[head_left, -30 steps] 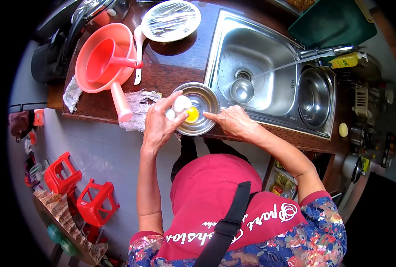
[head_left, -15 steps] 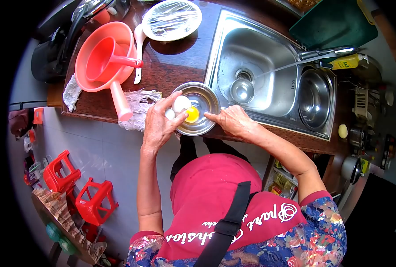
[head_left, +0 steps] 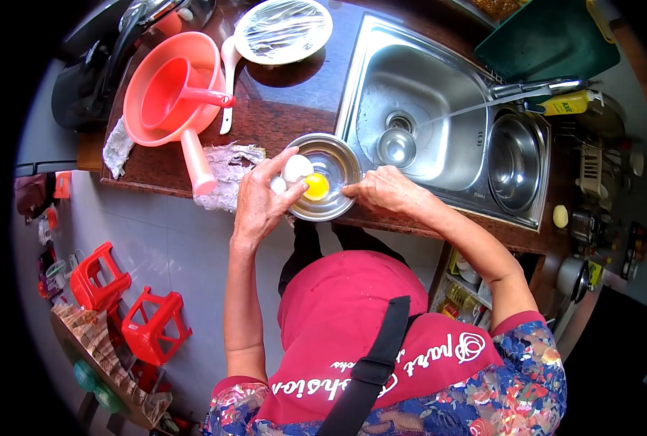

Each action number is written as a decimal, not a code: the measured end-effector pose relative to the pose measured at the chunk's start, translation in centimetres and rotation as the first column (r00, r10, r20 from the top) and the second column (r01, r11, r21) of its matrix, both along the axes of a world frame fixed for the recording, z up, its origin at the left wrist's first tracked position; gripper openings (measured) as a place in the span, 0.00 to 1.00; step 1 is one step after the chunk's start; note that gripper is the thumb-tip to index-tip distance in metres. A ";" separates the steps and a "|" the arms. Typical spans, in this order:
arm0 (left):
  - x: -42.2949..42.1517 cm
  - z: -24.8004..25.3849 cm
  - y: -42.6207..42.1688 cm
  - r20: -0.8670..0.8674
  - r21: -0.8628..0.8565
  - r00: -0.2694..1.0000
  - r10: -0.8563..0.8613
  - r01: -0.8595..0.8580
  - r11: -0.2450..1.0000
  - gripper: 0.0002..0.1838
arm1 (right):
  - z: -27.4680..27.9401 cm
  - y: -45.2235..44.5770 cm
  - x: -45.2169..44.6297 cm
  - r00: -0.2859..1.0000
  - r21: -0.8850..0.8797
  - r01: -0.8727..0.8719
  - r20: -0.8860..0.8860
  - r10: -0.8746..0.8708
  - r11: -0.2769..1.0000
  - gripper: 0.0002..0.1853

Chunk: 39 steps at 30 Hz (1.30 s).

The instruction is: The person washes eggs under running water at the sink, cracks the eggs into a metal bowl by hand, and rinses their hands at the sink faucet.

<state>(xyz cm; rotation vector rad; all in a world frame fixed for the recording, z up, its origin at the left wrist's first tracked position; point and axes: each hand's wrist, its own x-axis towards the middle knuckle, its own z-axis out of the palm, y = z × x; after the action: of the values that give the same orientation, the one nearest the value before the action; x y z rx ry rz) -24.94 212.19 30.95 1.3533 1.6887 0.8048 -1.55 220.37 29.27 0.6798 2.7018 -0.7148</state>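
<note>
A steel bowl [head_left: 347, 156] sits at the counter's front edge, with a raw egg yolk [head_left: 315, 187] in clear white inside it. Over the bowl's left side, my left hand [head_left: 259, 198] is closed on white eggshell halves [head_left: 296, 168], the larger one above the yolk and a smaller piece between the fingers. My right hand [head_left: 387, 192] is on the opposite side, its fingers mostly curled and a fingertip at the bowl's right rim. Its grip there is partly hidden by the hand itself.
Left of the bowl lie a rag [head_left: 225, 178] and a pink basin [head_left: 136, 83] holding a pink dipper [head_left: 167, 91]. A white spoon [head_left: 229, 80] and a film-covered plate [head_left: 283, 30] are behind. Water runs into the sink [head_left: 440, 80]. Red stools [head_left: 153, 327] stand on the floor.
My right fingertip has drawn back slightly to the right, from inside the bowl to its rim. My left hand and the eggshells have hardly moved.
</note>
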 end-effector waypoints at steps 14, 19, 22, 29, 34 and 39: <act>0.2 -0.3 -0.2 0.055 0.071 0.998 0.018 -0.022 0.997 0.28 | -0.2 -0.2 0.3 0.991 0.012 0.127 -0.054 -0.126 0.992 0.22; 0.3 -0.5 -0.2 0.046 0.078 0.999 0.011 -0.014 0.997 0.28 | -1.0 -0.2 0.0 0.999 0.040 0.041 0.003 -0.041 0.998 0.23; 0.2 -0.5 -0.3 0.048 0.081 0.999 0.008 -0.012 0.997 0.27 | -0.8 -0.5 -0.2 0.998 0.086 0.009 0.060 -0.014 0.996 0.21; 0.2 -0.5 -0.4 0.044 0.066 0.999 0.014 -0.017 0.998 0.27 | -0.6 -0.5 -0.4 0.996 0.131 -0.032 0.089 0.020 0.991 0.15; 0.0 -0.7 -0.4 0.049 0.073 0.999 0.016 -0.020 0.997 0.28 | -0.7 -0.1 -0.1 0.991 0.130 -0.097 0.107 0.084 0.987 0.17; 0.1 -0.2 -0.2 0.023 0.011 1.000 0.001 -0.001 1.000 0.28 | -1.2 0.2 0.5 0.998 0.104 -0.051 0.048 0.046 0.993 0.14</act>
<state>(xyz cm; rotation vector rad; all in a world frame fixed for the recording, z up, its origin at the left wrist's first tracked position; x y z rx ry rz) -24.87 212.01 30.73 1.3455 1.6696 0.8286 -1.07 220.59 28.03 0.6440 2.7198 -0.5424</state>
